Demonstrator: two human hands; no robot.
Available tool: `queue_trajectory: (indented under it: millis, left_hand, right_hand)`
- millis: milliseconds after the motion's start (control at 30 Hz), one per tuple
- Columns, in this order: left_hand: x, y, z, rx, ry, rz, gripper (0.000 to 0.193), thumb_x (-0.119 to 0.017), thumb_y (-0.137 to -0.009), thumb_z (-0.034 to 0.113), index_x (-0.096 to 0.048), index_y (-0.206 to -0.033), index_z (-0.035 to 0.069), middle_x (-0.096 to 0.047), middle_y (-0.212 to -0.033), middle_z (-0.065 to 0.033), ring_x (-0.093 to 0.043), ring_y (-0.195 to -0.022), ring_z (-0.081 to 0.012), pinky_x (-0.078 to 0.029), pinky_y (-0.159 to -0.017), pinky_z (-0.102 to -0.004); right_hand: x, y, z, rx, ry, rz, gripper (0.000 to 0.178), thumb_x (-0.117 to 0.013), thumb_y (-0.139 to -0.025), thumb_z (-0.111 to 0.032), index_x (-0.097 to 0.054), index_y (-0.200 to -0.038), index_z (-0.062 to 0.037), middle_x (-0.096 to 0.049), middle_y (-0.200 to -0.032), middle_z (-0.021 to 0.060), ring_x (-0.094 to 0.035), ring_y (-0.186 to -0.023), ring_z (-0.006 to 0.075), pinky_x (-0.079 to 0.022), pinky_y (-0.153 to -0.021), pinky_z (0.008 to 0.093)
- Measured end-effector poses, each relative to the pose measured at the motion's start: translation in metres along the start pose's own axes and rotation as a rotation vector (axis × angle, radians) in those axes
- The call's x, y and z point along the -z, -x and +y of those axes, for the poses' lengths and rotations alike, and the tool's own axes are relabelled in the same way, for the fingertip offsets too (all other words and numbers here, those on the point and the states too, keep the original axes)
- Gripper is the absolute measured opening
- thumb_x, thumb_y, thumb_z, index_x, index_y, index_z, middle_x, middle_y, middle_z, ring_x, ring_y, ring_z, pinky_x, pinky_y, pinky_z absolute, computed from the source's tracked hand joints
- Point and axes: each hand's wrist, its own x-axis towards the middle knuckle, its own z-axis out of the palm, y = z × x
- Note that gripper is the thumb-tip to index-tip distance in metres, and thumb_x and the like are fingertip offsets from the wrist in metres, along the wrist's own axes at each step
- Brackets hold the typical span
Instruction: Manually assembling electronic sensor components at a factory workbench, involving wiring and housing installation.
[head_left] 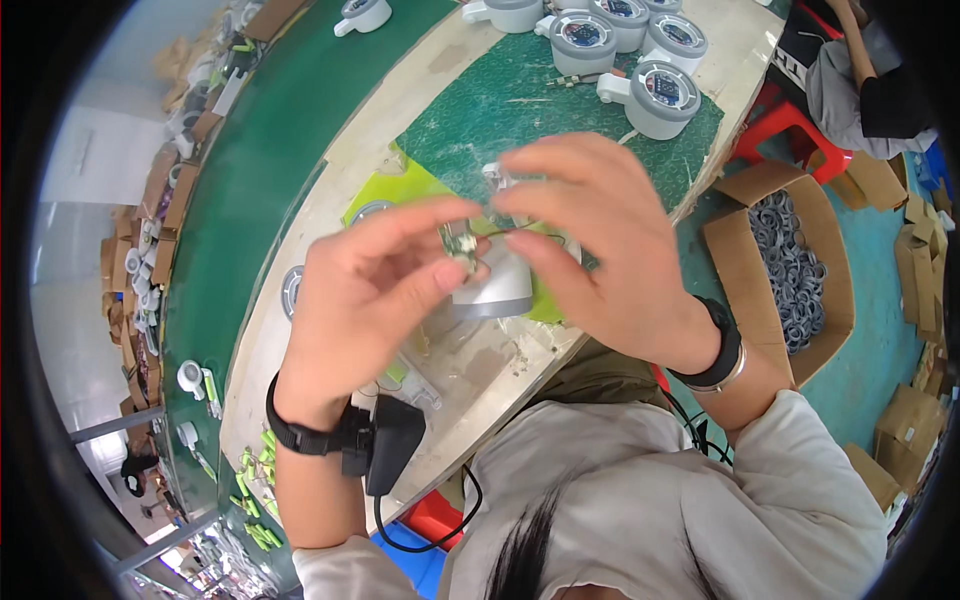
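One small, angular circuit board (460, 242) is sitting pinched between thumb and index finger of the left hand (345, 290), over a smooth, rounded, partly hidden white housing (497, 288). Blurred beside it, the right hand (612, 250) is curving; I cannot tell whether its fingers are gripping the thin wire (497, 234).

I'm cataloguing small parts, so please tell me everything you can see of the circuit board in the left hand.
The circuit board is small and greenish, with bright, metallic-looking spots; blur hides its finer parts and exact outline. The left hand holds it between thumb and index finger, beside a white-and-grey housing in the picture. A thin dark wire seems to run from it toward the right hand, though the join is unclear.
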Motion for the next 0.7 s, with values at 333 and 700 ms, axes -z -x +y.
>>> queue_trajectory:
  millis: [333, 700]
  left_hand:
    - [-0.008, 0.021, 0.003, -0.101, 0.642, 0.131, 0.035, -0.061, -0.078, -0.001, -0.049, -0.111, -0.001, -0.06, -0.096, -0.0123, -0.061, -0.085, -0.0227, -0.049, -0.077, -0.0327]
    - [0.002, 0.078, 0.007, -0.228, 0.769, 0.462, 0.035, -0.061, -0.08, 0.007, -0.047, -0.113, 0.003, -0.057, -0.094, -0.0115, -0.058, -0.084, -0.0211, -0.049, -0.078, -0.0345]
  right_hand:
    - [0.01, 0.049, -0.03, -0.151, -0.07, -0.089, 0.047, -0.074, -0.063, -0.014, -0.054, -0.104, -0.0042, -0.048, -0.11, 0.0164, -0.05, -0.095, 0.03, -0.043, -0.079, 0.0366]
    - [-0.011, 0.038, -0.055, -0.131, -0.359, -0.094, 0.069, -0.078, -0.057, -0.017, -0.043, -0.115, -0.0036, -0.049, -0.114, 0.0171, -0.051, -0.102, 0.0316, -0.042, -0.086, 0.0381]
